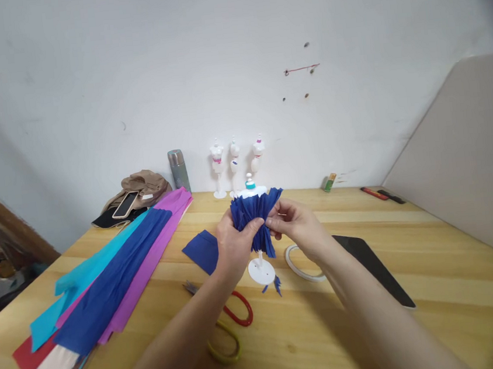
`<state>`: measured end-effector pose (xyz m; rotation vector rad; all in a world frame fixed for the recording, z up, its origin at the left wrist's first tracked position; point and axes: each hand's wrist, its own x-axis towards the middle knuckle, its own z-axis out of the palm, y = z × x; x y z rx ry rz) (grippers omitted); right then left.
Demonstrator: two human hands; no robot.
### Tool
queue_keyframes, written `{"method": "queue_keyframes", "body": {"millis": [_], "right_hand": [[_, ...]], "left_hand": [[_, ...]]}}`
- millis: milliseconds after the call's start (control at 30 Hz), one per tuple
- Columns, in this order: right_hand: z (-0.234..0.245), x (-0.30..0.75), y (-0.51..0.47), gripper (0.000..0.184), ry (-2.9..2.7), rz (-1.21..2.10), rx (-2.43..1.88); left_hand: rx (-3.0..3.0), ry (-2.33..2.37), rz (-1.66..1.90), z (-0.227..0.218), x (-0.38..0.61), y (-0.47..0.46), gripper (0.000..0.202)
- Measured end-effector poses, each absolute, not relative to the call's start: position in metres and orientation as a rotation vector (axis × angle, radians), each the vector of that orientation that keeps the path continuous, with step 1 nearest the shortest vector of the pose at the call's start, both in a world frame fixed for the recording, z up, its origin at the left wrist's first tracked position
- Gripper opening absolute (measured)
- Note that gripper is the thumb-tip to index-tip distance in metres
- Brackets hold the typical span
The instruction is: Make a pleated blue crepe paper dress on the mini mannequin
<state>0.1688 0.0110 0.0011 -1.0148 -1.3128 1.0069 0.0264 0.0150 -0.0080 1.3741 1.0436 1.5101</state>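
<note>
A small white mannequin stand (261, 270) rests on the wooden table (437, 282), wrapped in pleated dark blue crepe paper (255, 210). My left hand (233, 247) is closed around the paper at the mannequin's waist. My right hand (297, 223) pinches the same paper from the right side, fingers pressed together. A teal cap (250, 184) shows at the mannequin's top. A loose blue paper piece (201, 251) lies flat just left of my left hand.
Long crepe paper sheets (107, 281) in blue, cyan, purple and red lie at left. Scissors (230, 321) lie under my left forearm. A tape ring (301, 264), a dark tablet (376, 265), three mannequins (235, 162), a flask (178, 169) and phones (123, 206) are around.
</note>
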Motion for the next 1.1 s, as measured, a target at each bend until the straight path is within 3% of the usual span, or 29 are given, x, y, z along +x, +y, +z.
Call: {"method": "queue_keyframes", "body": {"millis": [433,800,1100], "right_hand": [[0.006,0.178,0.007,0.024,-1.423,1.059,-1.018],[0.0,0.172,0.013,0.031,-1.346,1.023,-1.006],[0.003,0.183,0.01,0.031,-1.48,1.072,-0.968]], "left_hand": [[1.348,1.044,1.508,-0.015,0.025,0.021,0.031],[1.37,1.035,1.508,-0.006,0.024,0.017,0.026],[1.409,1.035,1.479,-0.014,0.023,0.024,0.036]]}}
